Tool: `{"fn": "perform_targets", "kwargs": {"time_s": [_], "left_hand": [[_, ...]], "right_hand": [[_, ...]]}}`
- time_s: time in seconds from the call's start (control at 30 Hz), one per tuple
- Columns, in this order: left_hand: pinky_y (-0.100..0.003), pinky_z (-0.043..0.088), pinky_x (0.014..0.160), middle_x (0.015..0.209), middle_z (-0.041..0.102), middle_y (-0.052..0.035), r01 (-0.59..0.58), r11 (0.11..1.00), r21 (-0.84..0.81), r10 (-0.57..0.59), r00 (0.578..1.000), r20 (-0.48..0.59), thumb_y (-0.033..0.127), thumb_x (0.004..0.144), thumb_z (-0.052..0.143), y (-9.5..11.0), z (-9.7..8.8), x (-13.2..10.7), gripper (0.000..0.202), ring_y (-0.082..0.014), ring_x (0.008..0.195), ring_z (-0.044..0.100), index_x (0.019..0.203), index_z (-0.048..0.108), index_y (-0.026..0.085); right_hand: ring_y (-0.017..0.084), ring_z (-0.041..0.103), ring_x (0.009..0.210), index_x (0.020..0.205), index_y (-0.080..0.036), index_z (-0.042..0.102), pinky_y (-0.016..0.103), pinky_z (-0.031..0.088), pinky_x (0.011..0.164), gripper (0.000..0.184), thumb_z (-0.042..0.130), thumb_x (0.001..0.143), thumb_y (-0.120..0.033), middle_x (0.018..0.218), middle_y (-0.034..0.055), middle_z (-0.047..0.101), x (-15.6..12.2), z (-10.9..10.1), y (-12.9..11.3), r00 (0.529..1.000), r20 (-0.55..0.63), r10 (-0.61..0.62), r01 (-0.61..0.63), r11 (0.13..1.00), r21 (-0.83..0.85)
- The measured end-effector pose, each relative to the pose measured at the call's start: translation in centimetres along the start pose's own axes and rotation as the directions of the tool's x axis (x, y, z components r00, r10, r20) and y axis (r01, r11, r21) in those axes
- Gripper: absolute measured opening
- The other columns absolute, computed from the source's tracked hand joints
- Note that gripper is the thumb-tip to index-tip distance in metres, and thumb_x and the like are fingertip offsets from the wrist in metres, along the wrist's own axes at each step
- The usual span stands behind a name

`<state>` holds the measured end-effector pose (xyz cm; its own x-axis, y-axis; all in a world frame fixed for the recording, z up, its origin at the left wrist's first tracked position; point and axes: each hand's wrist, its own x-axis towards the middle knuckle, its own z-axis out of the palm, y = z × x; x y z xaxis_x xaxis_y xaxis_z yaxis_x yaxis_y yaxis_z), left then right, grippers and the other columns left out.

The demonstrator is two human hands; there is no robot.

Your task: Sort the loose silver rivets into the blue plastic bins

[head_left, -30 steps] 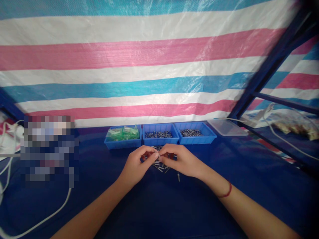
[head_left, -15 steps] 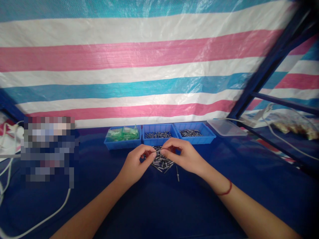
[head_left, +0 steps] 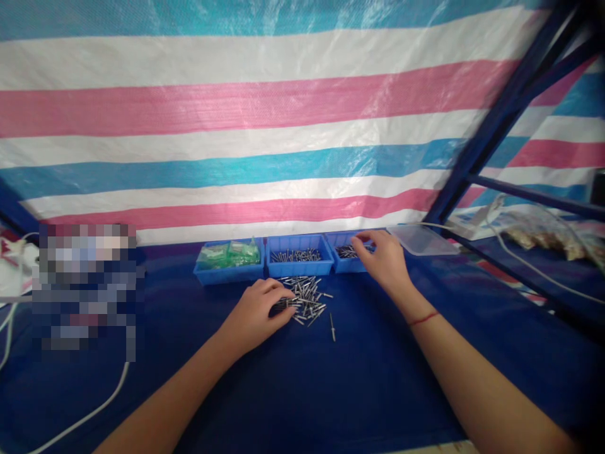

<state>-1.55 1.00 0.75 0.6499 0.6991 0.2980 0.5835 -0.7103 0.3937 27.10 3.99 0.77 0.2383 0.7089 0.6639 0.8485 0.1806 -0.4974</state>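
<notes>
My left hand [head_left: 261, 312] rests at the left side of a loose pile of blind rivets [head_left: 309, 296], thumb and fingers apart, the fingertips among the nearest rivets. My right hand [head_left: 384, 255] is over the right blue bin [head_left: 347, 268], which holds more rivets. Its thumb and forefinger tips are close together; whatever is between them, if anything, is too small to make out. One single rivet [head_left: 333, 329] lies apart from the pile, toward the front. Behind the pile stands the middle blue bin [head_left: 299, 268] with rivets in it.
The left blue bin [head_left: 229, 274] contains green plastic packets. A clear plastic lid [head_left: 423, 241] lies right of the bins. White cable [head_left: 89, 413] runs along the left of the dark blue table [head_left: 302, 397]. A striped sheet [head_left: 265, 107] hangs behind, and a blue metal frame [head_left: 496, 120] rises at right.
My hands have come apart. The right has moved right and away to the right bin; the left has opened and lowered onto the pile's left side.
</notes>
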Motion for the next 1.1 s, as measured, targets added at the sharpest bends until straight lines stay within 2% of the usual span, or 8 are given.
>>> {"fn": "perform_targets", "kwargs": {"time_s": [0.13, 0.27, 0.37, 0.57, 0.73, 0.83, 0.97, 1.1], "left_hand": [[-0.036, 0.041, 0.088, 0.105, 0.061, -0.0045, -0.010, 1.000, 0.025, 0.009, 0.999, 0.041, 0.033, 0.085, 0.057, 0.1, 0.2, -0.1, 0.022, -0.0218, 0.097, 0.054, 0.104, 0.065, 0.023], [-0.035, 0.041, 0.087, 0.104, 0.062, -0.0043, -0.013, 0.999, 0.032, 0.012, 0.999, 0.044, 0.032, 0.086, 0.056, 0.0, 0.3, 0.0, 0.021, -0.0213, 0.095, 0.054, 0.103, 0.065, 0.023], [-0.035, 0.041, 0.087, 0.105, 0.061, -0.0048, -0.004, 1.000, 0.028, 0.003, 0.999, 0.032, 0.032, 0.087, 0.055, -0.1, 0.3, -0.1, 0.022, -0.0217, 0.096, 0.053, 0.105, 0.064, 0.023], [-0.036, 0.040, 0.088, 0.105, 0.062, -0.0044, -0.002, 1.000, 0.003, 0.002, 1.000, 0.025, 0.031, 0.088, 0.053, -0.2, 0.4, -0.1, 0.023, -0.0215, 0.097, 0.054, 0.108, 0.062, 0.022], [-0.036, 0.040, 0.089, 0.104, 0.062, -0.0048, 0.024, 0.999, -0.046, -0.024, 1.000, -0.008, 0.032, 0.088, 0.052, 0.0, 0.3, 0.0, 0.025, -0.0217, 0.098, 0.055, 0.110, 0.061, 0.022], [-0.033, 0.042, 0.085, 0.102, 0.063, -0.0055, 0.103, 0.985, -0.140, -0.116, 0.990, -0.084, 0.035, 0.087, 0.054, 0.4, 0.3, 0.1, 0.031, -0.0210, 0.096, 0.056, 0.115, 0.058, 0.021], [-0.027, 0.045, 0.069, 0.091, 0.065, -0.0038, 0.208, 0.921, -0.329, -0.259, 0.958, -0.119, 0.036, 0.087, 0.054, 0.9, 0.5, 0.1, 0.028, -0.0173, 0.081, 0.059, 0.109, 0.061, 0.020], [-0.026, 0.046, 0.071, 0.091, 0.066, -0.0035, 0.206, 0.830, -0.519, -0.308, 0.944, -0.119, 0.034, 0.086, 0.055, 1.0, 0.9, 0.1, 0.022, -0.0168, 0.081, 0.061, 0.098, 0.064, 0.019]], "right_hand": [[0.016, 0.054, 0.065, 0.070, -0.016, 0.062, 0.029, 0.041, 0.066, 0.020, 0.050, 0.082, -0.027, 0.071, 0.0048, 0.064, -0.7, -0.5, -2.1, 0.975, 0.137, -0.176, 0.161, 0.980, 0.116], [0.011, 0.052, 0.059, 0.064, -0.017, 0.058, 0.024, 0.038, 0.058, 0.015, 0.052, 0.077, -0.020, 0.065, 0.0004, 0.058, -1.9, -1.1, -4.6, 0.743, 0.536, -0.401, 0.280, 0.914, 0.295], [0.012, 0.052, 0.061, 0.070, -0.017, 0.060, 0.024, 0.036, 0.059, 0.005, 0.058, 0.071, -0.021, 0.068, 0.0006, 0.059, -2.5, -0.8, -4.7, 0.633, 0.678, -0.374, 0.306, 0.925, 0.224], [0.013, 0.050, 0.059, 0.070, -0.016, 0.061, 0.024, 0.033, 0.055, 0.005, 0.056, 0.070, -0.019, 0.067, 0.0021, 0.060, -2.6, 0.0, -3.5, 0.566, 0.783, -0.259, 0.265, 0.956, 0.124], [0.012, 0.046, 0.054, 0.063, -0.016, 0.057, 0.025, 0.030, 0.052, 0.006, 0.055, 0.069, -0.016, 0.059, -0.0004, 0.056, -2.1, -0.8, -3.9, 0.601, 0.777, -0.188, 0.192, 0.977, 0.088], [0.011, 0.045, 0.055, 0.065, -0.016, 0.055, 0.024, 0.032, 0.053, 0.008, 0.052, 0.073, -0.017, 0.061, -0.0015, 0.053, -2.1, -1.2, -4.9, 0.638, 0.737, -0.225, 0.083, 0.971, 0.224], [0.010, 0.045, 0.059, 0.074, -0.017, 0.055, 0.024, 0.035, 0.056, 0.008, 0.050, 0.080, -0.020, 0.066, -0.0025, 0.050, -3.1, -0.8, -6.9, 0.671, 0.676, -0.303, -0.085, 0.875, 0.477], [0.010, 0.044, 0.061, 0.077, -0.017, 0.054, 0.024, 0.036, 0.058, 0.011, 0.050, 0.084, -0.024, 0.069, -0.0021, 0.049, -4.2, -0.4, -8.3, 0.664, 0.678, -0.315, -0.202, 0.797, 0.569]]}}
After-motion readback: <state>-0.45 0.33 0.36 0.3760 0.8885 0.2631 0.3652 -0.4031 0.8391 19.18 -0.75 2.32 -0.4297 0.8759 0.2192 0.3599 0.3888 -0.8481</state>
